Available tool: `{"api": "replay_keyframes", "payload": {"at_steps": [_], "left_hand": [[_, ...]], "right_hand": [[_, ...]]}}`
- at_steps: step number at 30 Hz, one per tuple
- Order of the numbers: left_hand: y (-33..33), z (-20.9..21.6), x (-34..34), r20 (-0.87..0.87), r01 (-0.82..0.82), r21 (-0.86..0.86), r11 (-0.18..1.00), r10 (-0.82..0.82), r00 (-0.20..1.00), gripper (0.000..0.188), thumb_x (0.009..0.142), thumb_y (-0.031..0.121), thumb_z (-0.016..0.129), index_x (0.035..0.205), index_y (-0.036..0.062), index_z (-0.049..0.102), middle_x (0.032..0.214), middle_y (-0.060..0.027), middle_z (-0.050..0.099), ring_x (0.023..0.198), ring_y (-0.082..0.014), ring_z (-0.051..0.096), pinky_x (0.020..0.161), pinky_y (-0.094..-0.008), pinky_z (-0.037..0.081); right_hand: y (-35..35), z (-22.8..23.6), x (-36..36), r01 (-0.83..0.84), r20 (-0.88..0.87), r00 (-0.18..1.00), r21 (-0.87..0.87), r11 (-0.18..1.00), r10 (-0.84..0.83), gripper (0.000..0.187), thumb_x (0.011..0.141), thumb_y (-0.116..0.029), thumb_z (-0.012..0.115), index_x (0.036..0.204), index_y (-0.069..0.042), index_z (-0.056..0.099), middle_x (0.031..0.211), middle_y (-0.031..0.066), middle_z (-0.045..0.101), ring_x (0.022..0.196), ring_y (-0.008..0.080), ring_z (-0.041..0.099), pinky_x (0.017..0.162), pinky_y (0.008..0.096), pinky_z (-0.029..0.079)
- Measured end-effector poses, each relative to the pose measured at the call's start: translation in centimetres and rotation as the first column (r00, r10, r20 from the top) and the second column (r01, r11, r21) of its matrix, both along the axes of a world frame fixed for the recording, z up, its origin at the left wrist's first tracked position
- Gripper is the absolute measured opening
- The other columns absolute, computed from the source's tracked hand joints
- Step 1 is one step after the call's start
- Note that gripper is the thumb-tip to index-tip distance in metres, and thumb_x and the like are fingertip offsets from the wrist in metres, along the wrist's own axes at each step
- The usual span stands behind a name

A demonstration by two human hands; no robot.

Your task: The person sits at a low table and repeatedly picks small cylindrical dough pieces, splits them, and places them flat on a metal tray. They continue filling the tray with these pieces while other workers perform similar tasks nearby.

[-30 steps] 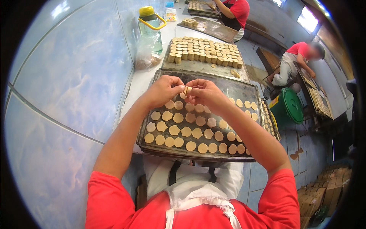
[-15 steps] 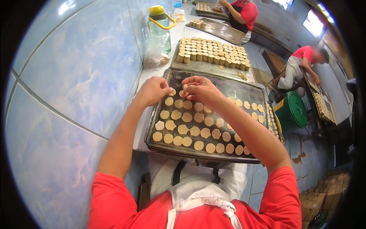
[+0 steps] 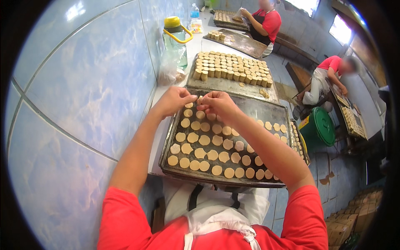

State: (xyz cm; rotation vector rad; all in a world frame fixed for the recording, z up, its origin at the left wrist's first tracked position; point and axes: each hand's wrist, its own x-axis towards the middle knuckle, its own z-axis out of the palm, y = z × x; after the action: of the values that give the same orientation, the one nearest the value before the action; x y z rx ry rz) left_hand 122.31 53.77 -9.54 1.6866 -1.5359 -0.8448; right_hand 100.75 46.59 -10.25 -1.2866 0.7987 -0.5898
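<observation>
On a dark baking tray [image 3: 266,109] lie rows of thin, pale dough discs [image 3: 216,155], some with wavy edges. At the tray's far left corner, my right hand [image 3: 221,105] pinches a small piece of pale dough [image 3: 200,100]; whether it is one disc or a short stack I cannot tell. Close beside it, my left hand [image 3: 177,101] has thumb and fingers pressed together, nearly meeting the right fingertips. What the left pinch holds, if anything, is too small to see. One laid disc [image 3: 188,105] shows just below the left fingertips.
Beyond the tray, another tray [image 3: 221,86] bears many short dough stacks [image 3: 231,68]. A jug with a yellow lid [image 3: 175,46] and a plastic bag [image 3: 168,73] stand by the tiled wall [image 3: 91,75]. Two co-workers [image 3: 271,23] are at other tables. A green bin [image 3: 323,127] stands right.
My left hand has moved off a disc at the far left, toward the right hand, and its fingertips now nearly meet the right ones. The right hand still pinches dough.
</observation>
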Motion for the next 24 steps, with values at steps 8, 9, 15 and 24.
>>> {"api": "replay_keyframes", "payload": {"at_steps": [8, 9, 15, 24], "left_hand": [[-1.1, 0.7, -1.6, 0.11, 0.074, 0.029, 0.997, -0.077, 0.991, 0.023, 0.097, 0.024, 0.075, 0.098, 0.0015, 0.076, 0.086, -0.0013, 0.07, 0.081, -0.0108, 0.061, 0.075, -0.0292, 0.051], [-1.1, 0.7, -1.6, 0.243, 0.048, 0.043, 0.998, -0.057, 0.968, 0.024, 0.096, 0.025, 0.076, 0.099, 0.0016, 0.077, 0.084, -0.0022, 0.071, 0.081, -0.0112, 0.062, 0.075, -0.0298, 0.052], [-1.0, 0.7, -3.0, -0.095, 0.16, -0.003, 0.987, -0.16, 0.983, 0.025, 0.097, 0.024, 0.076, 0.103, -0.0004, 0.076, 0.091, -0.0029, 0.072, 0.084, -0.0124, 0.064, 0.077, -0.0302, 0.052], [-1.2, -1.6, -2.0, 0.334, 0.032, -0.27, 0.962, 0.063, 0.94, 0.026, 0.097, 0.023, 0.078, 0.097, -0.0031, 0.073, 0.084, -0.0075, 0.069, 0.076, -0.0167, 0.064, 0.077, -0.0338, 0.054]], "right_hand": [[-1.0, -0.4, -1.7, -0.002, -0.107, 0.994, -0.069, 0.998, -0.006, 0.017, 0.102, -0.018, 0.074, 0.107, -0.002, 0.071, 0.1, 0.0084, 0.078, 0.087, 0.012, 0.075, 0.071, 0.0229, 0.055], [-1.0, -0.3, -2.1, 0.031, -0.138, 0.99, -0.061, 0.998, -0.039, 0.017, 0.102, -0.018, 0.074, 0.107, -0.002, 0.071, 0.099, 0.0084, 0.078, 0.085, 0.0114, 0.074, 0.069, 0.0229, 0.055], [-0.6, 0.2, -3.5, -0.081, -0.043, 0.996, -0.019, 0.997, 0.08, 0.023, 0.094, -0.023, 0.078, 0.103, -0.002, 0.074, 0.086, 0.0082, 0.075, 0.073, 0.009, 0.066, 0.06, 0.0232, 0.049], [-1.8, 0.9, -6.4, -0.391, -0.584, 0.739, -0.778, 0.491, -0.336, 0.036, 0.086, -0.024, 0.075, 0.115, -0.002, 0.077, 0.118, 0.0207, 0.072, 0.115, 0.0409, 0.067, 0.1, 0.0483, 0.054]]}}
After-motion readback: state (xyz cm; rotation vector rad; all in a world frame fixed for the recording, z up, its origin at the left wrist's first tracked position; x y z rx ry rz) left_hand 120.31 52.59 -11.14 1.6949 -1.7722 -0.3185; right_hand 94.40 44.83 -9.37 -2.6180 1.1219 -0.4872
